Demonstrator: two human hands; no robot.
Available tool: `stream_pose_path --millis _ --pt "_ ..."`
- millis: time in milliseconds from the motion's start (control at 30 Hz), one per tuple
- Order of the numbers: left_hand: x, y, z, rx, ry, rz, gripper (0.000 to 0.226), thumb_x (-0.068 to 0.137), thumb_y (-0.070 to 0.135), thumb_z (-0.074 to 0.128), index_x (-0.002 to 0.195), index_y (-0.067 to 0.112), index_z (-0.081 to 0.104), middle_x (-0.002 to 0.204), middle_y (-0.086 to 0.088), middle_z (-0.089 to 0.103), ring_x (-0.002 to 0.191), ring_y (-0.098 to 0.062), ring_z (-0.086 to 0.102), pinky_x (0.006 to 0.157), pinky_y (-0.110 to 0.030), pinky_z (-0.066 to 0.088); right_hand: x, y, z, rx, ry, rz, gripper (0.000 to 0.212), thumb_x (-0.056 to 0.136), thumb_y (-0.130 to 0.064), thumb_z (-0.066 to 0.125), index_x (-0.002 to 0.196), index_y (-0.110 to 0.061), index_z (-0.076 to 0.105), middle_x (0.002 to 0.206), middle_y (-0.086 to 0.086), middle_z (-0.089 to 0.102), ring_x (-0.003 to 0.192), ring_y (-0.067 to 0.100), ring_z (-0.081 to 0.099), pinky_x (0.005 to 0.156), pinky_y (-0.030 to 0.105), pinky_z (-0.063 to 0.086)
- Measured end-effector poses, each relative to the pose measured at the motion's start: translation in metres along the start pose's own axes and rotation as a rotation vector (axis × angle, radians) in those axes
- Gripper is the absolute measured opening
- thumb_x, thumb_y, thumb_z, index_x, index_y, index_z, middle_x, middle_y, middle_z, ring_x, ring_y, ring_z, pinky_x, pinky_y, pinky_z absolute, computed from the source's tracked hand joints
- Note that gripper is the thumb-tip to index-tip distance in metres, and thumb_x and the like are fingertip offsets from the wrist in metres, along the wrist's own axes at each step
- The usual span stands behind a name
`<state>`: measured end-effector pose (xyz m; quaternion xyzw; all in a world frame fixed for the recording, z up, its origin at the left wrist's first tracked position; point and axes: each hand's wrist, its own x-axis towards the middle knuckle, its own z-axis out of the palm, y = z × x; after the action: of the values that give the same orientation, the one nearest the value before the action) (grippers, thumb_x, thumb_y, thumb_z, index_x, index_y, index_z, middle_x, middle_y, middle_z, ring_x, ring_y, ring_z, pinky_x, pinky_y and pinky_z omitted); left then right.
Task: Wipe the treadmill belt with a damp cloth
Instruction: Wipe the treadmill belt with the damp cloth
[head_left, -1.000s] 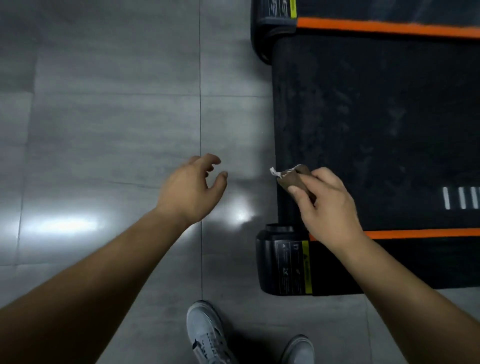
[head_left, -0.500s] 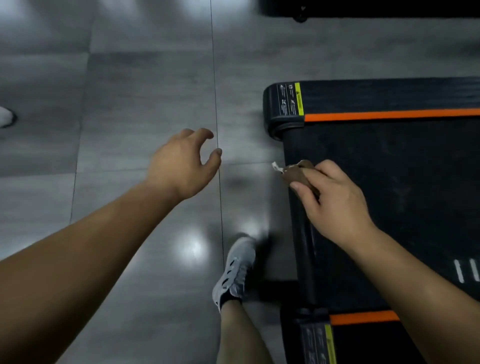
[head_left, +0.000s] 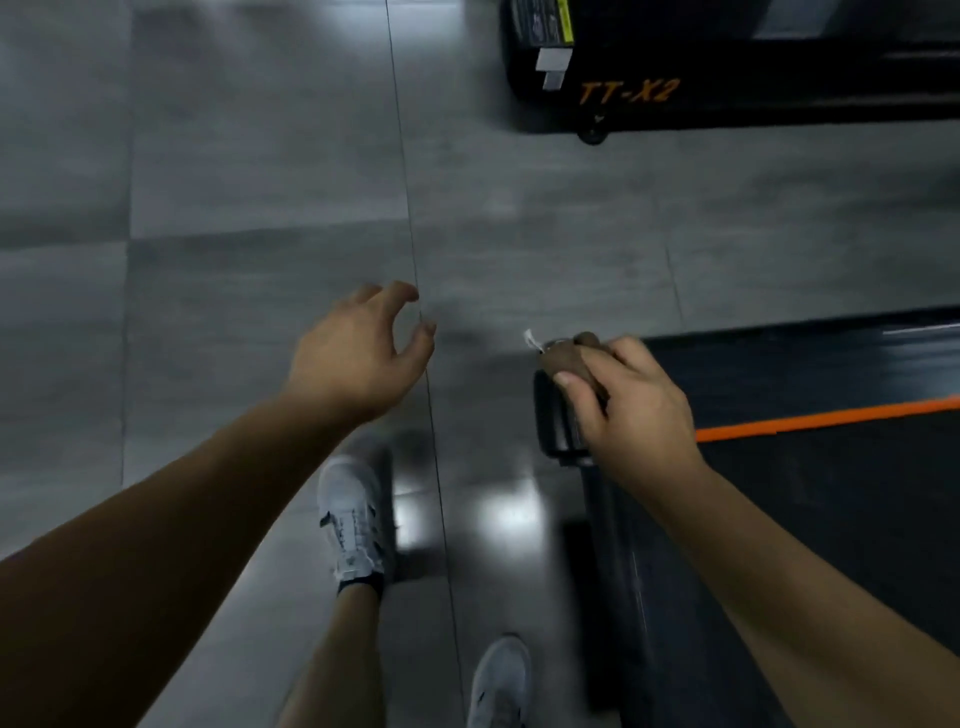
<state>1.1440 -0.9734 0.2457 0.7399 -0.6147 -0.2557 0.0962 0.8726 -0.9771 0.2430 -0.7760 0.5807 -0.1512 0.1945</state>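
Observation:
My right hand (head_left: 631, 402) grips a balled brown cloth (head_left: 569, 359) with a small white tag, held over the near corner of the treadmill. The black treadmill belt (head_left: 831, 519) lies at the lower right, bounded by an orange stripe (head_left: 826, 418) and a black side rail (head_left: 779, 364). My left hand (head_left: 358, 353) hovers above the floor to the left of the treadmill, fingers loosely curled and holding nothing.
Grey floor tiles (head_left: 260, 182) fill the left and middle. A second black treadmill marked TT-X2 (head_left: 675, 98) stands at the top right. My white shoes (head_left: 353, 525) (head_left: 501, 680) are on the floor beside the treadmill's end.
The view has swung away from the belt as I step along the floor; the treadmill slid to the lower right and a second treadmill came into sight. The cloth stays gripped in my right hand.

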Motion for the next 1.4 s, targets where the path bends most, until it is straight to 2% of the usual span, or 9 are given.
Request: stream_pose_path --millis 133,400,533,733,867,967,1067,1267,1400 --pt "0.091 -0.012 -0.041 -0.001 -0.032 0.014 0.053 0.099 0.057 0.045 0.140 0.025 0.052 0.131 -0.009 0.060 0.105 -0.030 0.064 0.082 -0.042 0.053 0.095 -0.020 0.005 -0.028 0.032 0.036 0.038 0.094 -0.049 0.046 0.106 -0.023 0.070 0.094 -0.003 0.054 0.073 0.017 0.054 0.060 0.023 0.036" --pt "0.264 0.001 -0.092 0.047 -0.041 0.094 0.046 0.099 0.048 0.053 0.137 0.023 0.056 0.122 -0.007 0.064 0.109 -0.031 0.063 0.084 -0.041 0.050 0.267 -0.008 -0.005 0.074 0.161 0.093 0.025 0.095 -0.041 0.060 0.107 -0.021 0.072 0.090 -0.004 0.055 0.076 0.016 0.056 0.061 0.023 0.038" --pt "0.357 0.035 -0.103 0.036 -0.058 0.091 0.049 0.098 0.049 0.052 0.138 0.021 0.058 0.127 -0.007 0.063 0.115 -0.031 0.061 0.092 -0.040 0.046 0.349 0.025 -0.015 0.085 0.165 0.116 0.035 0.092 -0.046 0.055 0.108 -0.020 0.072 0.091 -0.001 0.058 0.077 0.016 0.056 0.061 0.025 0.044" --pt "0.497 0.074 -0.094 0.015 -0.060 0.025 0.047 0.100 0.049 0.052 0.138 0.023 0.057 0.133 -0.007 0.062 0.116 -0.031 0.061 0.096 -0.042 0.049 0.475 0.087 -0.021 0.097 0.086 0.188 0.026 0.094 -0.036 0.065 0.116 -0.023 0.070 0.099 0.000 0.059 0.085 0.017 0.055 0.066 0.024 0.036" --pt "0.574 0.094 -0.089 -0.014 -0.062 0.016 0.050 0.101 0.051 0.048 0.142 0.023 0.052 0.131 -0.008 0.061 0.114 -0.030 0.061 0.095 -0.047 0.052 0.560 0.115 -0.025 0.112 0.094 0.148 0.026 0.094 -0.036 0.062 0.115 -0.021 0.070 0.095 -0.001 0.055 0.078 0.009 0.046 0.063 0.024 0.032" --pt "0.629 0.103 -0.088 -0.017 -0.042 0.017 0.050 0.102 0.049 0.047 0.143 0.021 0.051 0.128 -0.008 0.061 0.113 -0.028 0.061 0.093 -0.044 0.052 0.624 0.132 -0.023 0.121 0.077 0.103 0.025 0.096 -0.037 0.058 0.113 -0.022 0.069 0.093 -0.004 0.052 0.078 0.007 0.047 0.064 0.026 0.037" --pt "0.690 0.103 -0.084 -0.043 -0.047 0.012 0.049 0.103 0.049 0.045 0.145 0.024 0.048 0.129 -0.007 0.060 0.110 -0.027 0.062 0.089 -0.043 0.054 0.695 0.145 -0.013 0.138 0.056 0.072 0.025 0.097 -0.041 0.054 0.106 -0.022 0.067 0.093 -0.005 0.053 0.079 0.008 0.048 0.065 0.028 0.042" --pt "0.833 0.079 -0.064 -0.167 -0.023 -0.079 0.054 0.103 0.050 0.047 0.148 0.021 0.044 0.142 -0.007 0.054 0.119 -0.027 0.059 0.094 -0.046 0.054 0.859 0.168 0.027 0.174 0.038 -0.011 0.016 0.098 -0.032 0.055 0.095 -0.020 0.065 0.086 -0.006 0.049 0.074 0.007 0.048 0.062 0.021 0.038" --pt "0.919 0.066 -0.035 -0.270 0.003 -0.143 0.057 0.103 0.050 0.048 0.152 0.023 0.039 0.150 -0.006 0.045 0.124 -0.026 0.057 0.098 -0.048 0.053 0.979 0.187 0.070 0.139 0.081 -0.067 0.018 0.098 -0.032 0.057 0.092 -0.017 0.065 0.086 -0.004 0.047 0.073 0.012 0.049 0.064 0.026 0.034"
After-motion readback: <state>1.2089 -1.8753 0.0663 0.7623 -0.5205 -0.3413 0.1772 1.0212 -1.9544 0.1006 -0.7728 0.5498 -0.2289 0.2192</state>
